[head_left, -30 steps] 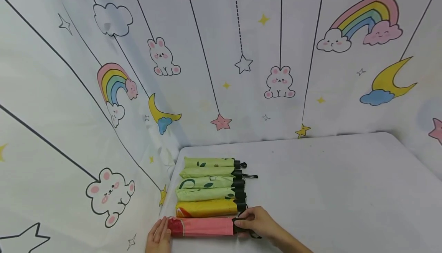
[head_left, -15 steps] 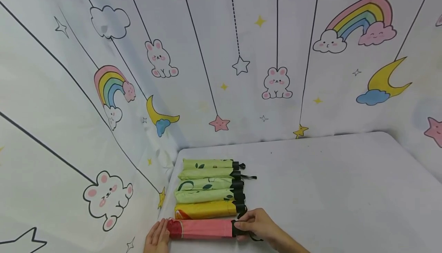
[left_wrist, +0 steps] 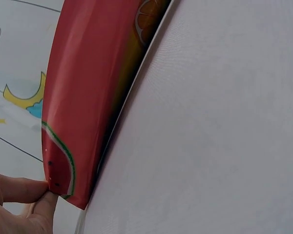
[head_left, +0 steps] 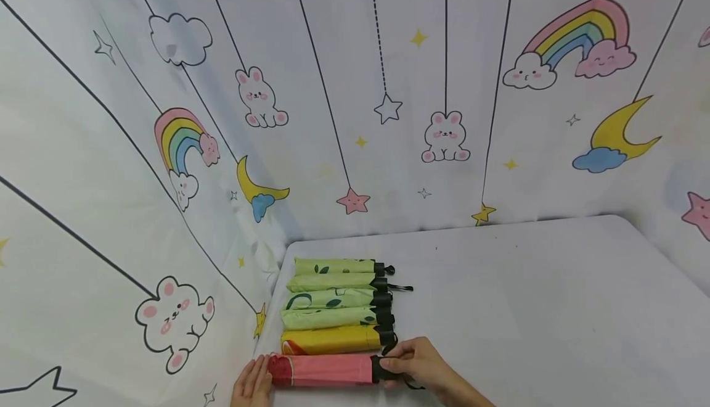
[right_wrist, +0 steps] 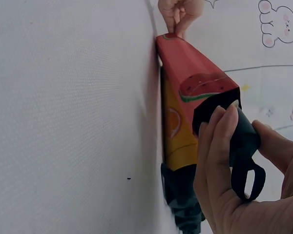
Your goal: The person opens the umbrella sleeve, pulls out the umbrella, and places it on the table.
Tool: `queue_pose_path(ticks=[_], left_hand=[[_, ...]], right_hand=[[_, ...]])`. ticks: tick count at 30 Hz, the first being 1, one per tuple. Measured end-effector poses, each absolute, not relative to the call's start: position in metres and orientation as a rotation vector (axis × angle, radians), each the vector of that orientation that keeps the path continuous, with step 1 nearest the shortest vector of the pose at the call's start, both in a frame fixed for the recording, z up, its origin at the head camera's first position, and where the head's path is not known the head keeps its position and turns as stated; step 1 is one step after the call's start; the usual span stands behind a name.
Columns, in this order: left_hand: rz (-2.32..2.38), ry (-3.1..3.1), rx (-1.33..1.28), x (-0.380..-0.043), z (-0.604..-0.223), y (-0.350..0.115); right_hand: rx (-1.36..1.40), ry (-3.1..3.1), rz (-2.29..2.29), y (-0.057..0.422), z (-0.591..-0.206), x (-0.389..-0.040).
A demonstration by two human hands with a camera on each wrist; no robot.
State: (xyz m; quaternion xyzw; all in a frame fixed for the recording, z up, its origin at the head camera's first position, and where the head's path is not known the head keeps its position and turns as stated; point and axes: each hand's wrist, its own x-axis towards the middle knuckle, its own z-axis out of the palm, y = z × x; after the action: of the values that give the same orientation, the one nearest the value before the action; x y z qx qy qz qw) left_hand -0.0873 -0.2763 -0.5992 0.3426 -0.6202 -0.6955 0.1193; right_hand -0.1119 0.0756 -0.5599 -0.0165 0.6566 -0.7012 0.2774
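A folded pink umbrella (head_left: 333, 370) with a watermelon print lies crosswise at the front of the row. My left hand (head_left: 252, 383) is at its left end, and the left wrist view shows thumb and finger pinching the red tip (left_wrist: 61, 180). At the other end, my right hand (head_left: 418, 365) grips the black handle (right_wrist: 245, 134), thumb on one side and fingers on the other; a black strap loop (right_wrist: 254, 183) hangs from it. Just behind lies a folded yellow umbrella (head_left: 333, 339) with an orange-slice print, its handle pointing right.
Several folded green umbrellas (head_left: 333, 318) lie side by side behind the yellow one, black handles to the right. The white table (head_left: 527, 320) stretches off to the right. A printed white curtain (head_left: 310, 117) rises along the back and left edges.
The view has shifted slightly. Both hands keep their hold on the pink umbrella, which sits marginally farther from the yellow one than a second ago.
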Motion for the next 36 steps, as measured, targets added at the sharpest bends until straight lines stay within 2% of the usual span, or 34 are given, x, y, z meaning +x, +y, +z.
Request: queue_pose_path(ticks=[13,20,36], left_hand=[[-2.027,-1.845,1.002,-0.087,-0.601,-0.281],[-2.045,-1.863,0.902,-0.084,-0.603,-0.287],[-2.002,-1.938,0.956,-0.087,-0.597,-0.284]], right_hand=[[-0.061,1.738,-1.934,0.083,-0.556,-0.108],[-0.020,1.786,-1.896,0.090,-0.554,-0.109],[-0.042,1.794,-1.917,0.109,-0.549,-0.108]])
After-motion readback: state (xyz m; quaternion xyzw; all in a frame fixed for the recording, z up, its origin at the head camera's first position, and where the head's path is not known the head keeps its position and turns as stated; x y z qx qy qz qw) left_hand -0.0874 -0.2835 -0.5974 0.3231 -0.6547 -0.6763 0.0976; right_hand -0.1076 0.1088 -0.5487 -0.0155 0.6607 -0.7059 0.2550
